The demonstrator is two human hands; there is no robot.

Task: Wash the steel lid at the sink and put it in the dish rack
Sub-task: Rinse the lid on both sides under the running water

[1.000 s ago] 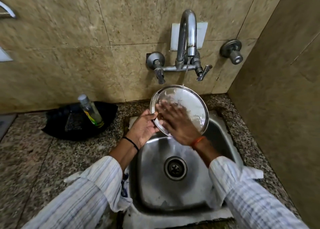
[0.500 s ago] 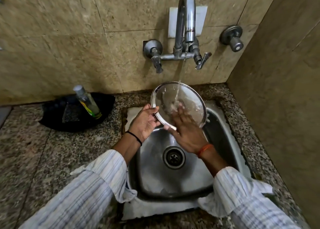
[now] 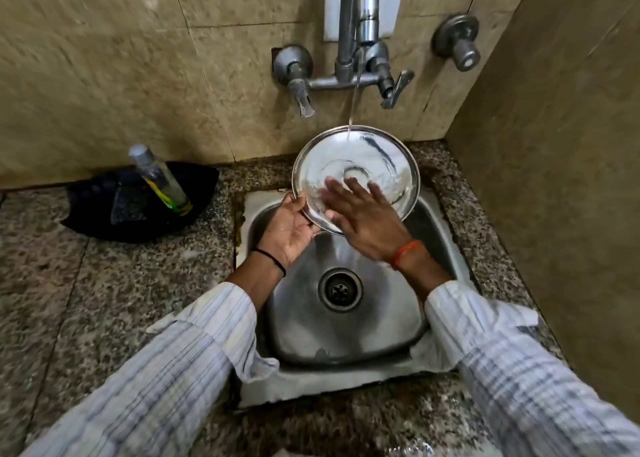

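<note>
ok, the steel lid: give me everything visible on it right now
The lid is a round, shallow disc of shiny steel with a thin raised rim and a faint ring at its centre; no knob shows on this face. It is wet and tilted, face toward the camera, over the back of the sink. A thin stream from the tap lands near its top edge. The left hand has a grip on its lower-left rim; the right hand lies open and flat on its face, blurred.

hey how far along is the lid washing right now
Done: tap running, steel lid wet under the stream. In hand: left hand has a grip on its rim over the sink; right hand rubs its face. Left: racking it; no dish rack in view.
</note>
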